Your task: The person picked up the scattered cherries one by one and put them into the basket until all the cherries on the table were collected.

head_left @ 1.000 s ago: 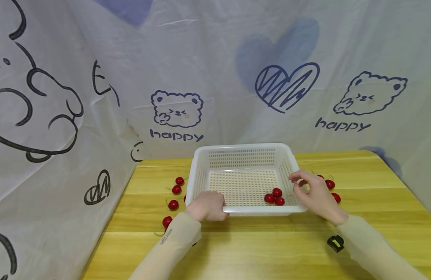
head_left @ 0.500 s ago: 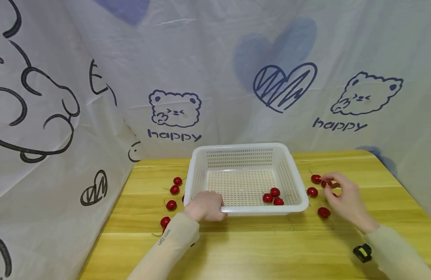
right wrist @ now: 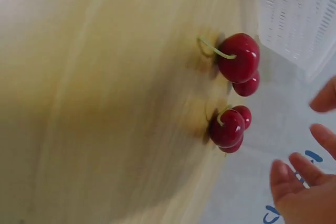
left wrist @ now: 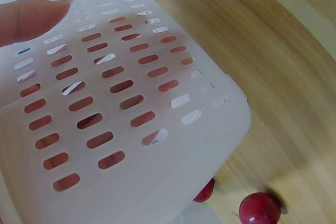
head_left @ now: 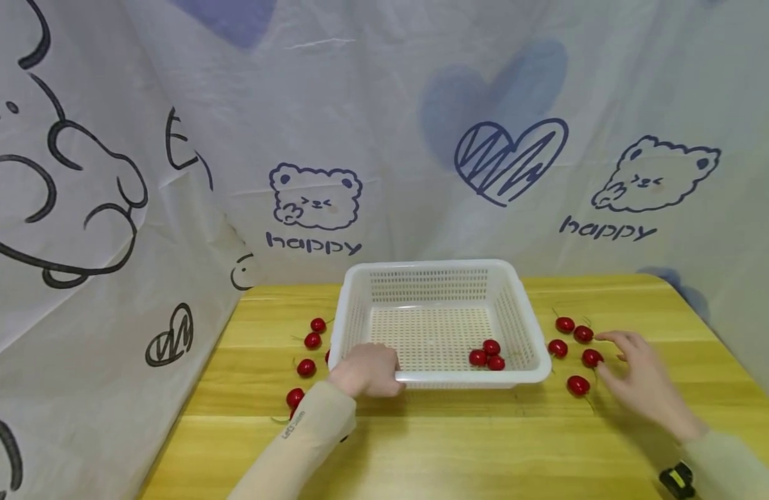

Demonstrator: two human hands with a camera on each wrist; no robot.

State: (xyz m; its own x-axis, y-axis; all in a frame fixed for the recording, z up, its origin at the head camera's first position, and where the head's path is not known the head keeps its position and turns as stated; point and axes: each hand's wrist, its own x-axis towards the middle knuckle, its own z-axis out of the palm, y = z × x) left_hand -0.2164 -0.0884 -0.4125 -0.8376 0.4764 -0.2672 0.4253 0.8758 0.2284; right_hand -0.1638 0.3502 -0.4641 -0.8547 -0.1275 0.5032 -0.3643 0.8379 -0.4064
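Observation:
A white plastic basket [head_left: 472,378] with slotted walls stands mid-table, and several red cherries [head_left: 478,357] lie in its front right corner. My left hand [head_left: 367,371] grips the basket's front rim near its left corner. In the left wrist view, the thumb shows against the slotted wall [left wrist: 131,77] and skin appears through the slots. To the right of the basket, my right hand [head_left: 648,385] is held beside a cherry [head_left: 591,358], thumb and index finger apart. The right wrist view shows its fingers [right wrist: 286,182] spread, holding nothing, with stemmed cherries [right wrist: 239,59] close by.
More cherries [head_left: 306,368] lie along the basket's left side, partly hidden by the left sleeve [head_left: 318,423]. Several others [head_left: 565,324] surround the right hand. A printed white cloth [head_left: 409,194] hangs behind and left of the wooden table [head_left: 459,451].
My right hand has moved from the basket's right rim out to the cherries on the right, and its fingers have spread. The left hand keeps its grip on the rim.

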